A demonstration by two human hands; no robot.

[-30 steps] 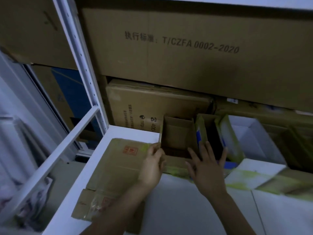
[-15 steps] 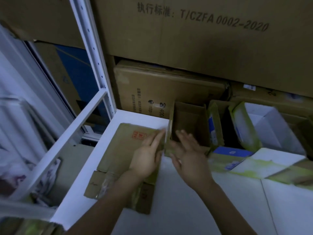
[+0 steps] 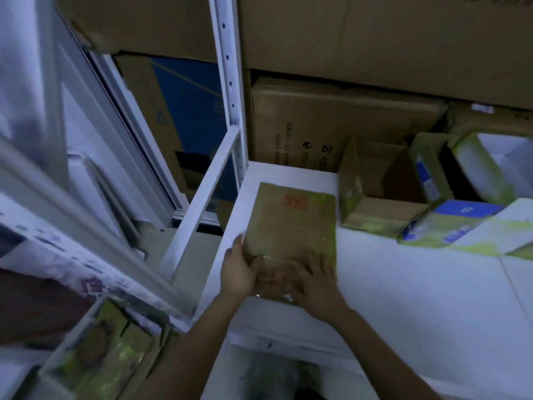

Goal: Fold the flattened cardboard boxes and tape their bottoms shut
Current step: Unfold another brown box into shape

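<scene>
change: both hands moved from open box to flat cardboard, frame centre | left hand grips its left edge | right hand spread flat on it | folding likely next

A flattened cardboard box lies on the white counter along its left edge, with its red stamp toward the back. The left hand holds its near left corner, seemingly curled round the edge through the blur. The right hand presses flat on its near end. An open folded box stands just behind, toward the back edge.
</scene>
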